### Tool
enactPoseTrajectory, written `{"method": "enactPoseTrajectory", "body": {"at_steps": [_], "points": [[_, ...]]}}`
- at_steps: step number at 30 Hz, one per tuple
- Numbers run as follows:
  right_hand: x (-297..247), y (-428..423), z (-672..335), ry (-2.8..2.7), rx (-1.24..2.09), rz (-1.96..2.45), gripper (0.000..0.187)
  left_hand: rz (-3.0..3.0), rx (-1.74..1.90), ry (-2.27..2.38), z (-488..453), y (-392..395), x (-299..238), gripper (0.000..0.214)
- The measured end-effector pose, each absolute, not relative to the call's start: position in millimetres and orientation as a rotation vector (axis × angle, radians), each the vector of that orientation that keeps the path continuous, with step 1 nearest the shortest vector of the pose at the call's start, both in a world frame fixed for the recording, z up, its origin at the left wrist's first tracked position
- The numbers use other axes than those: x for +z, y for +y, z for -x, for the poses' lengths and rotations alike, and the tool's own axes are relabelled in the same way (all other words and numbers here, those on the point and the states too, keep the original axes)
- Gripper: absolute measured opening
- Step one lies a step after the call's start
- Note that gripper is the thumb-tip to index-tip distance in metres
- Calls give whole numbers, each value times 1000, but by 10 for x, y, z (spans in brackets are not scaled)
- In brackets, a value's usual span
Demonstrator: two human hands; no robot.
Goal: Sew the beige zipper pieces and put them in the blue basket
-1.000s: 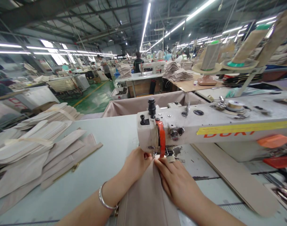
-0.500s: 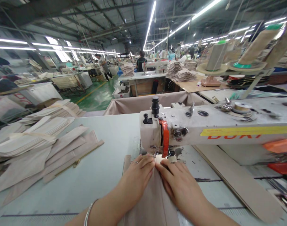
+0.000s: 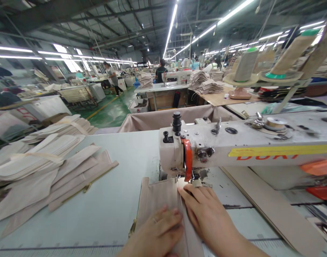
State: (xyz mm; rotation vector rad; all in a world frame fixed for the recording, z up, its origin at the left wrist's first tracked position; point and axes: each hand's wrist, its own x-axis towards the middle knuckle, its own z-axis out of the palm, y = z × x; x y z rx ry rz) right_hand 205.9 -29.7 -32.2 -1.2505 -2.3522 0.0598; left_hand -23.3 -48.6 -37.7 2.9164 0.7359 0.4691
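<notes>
A beige fabric piece [image 3: 158, 194] lies on the grey table [image 3: 117, 160], its far end under the head of a white sewing machine [image 3: 233, 141]. My left hand [image 3: 155, 233] rests flat on the fabric near the bottom edge of the view, fingers stretched out. My right hand [image 3: 203, 210] lies flat on the fabric's right side, its fingertips close to the presser foot [image 3: 191, 178] beside the orange guard [image 3: 188, 160].
Stacks of cut beige pieces [image 3: 42, 164] cover the table's left side. A long beige strip [image 3: 270, 207] lies to the right of the machine. Thread cones [image 3: 245, 66] stand on a rack behind. Other workers and tables fill the hall beyond.
My left hand has slid back toward me along the fabric, away from the needle. More of the fabric's far end now shows. My right hand has stayed by the presser foot.
</notes>
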Motion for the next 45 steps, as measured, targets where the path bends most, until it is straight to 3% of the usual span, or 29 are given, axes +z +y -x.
{"method": "enactPoseTrajectory", "body": {"at_steps": [5, 17, 26, 31, 45], "points": [[-320, -288, -2050, -2350, 38, 1268, 43, -3001, 525, 662, 274, -654, -620, 29], [-327, -288, -2038, -2359, -29, 1268, 42, -2935, 846, 667, 135, -506, -190, 16], [-315, -278, -2038, -2366, -19, 1230, 42, -2806, 478, 728, 165, -372, 45, 27], [-340, -286, -2046, -2383, -1, 1230, 38, -2843, 594, 629, 172, -418, 28, 29], [-341, -285, -2048, -2370, -4, 1217, 38, -2769, 405, 738, 158, -214, 57, 29]]}}
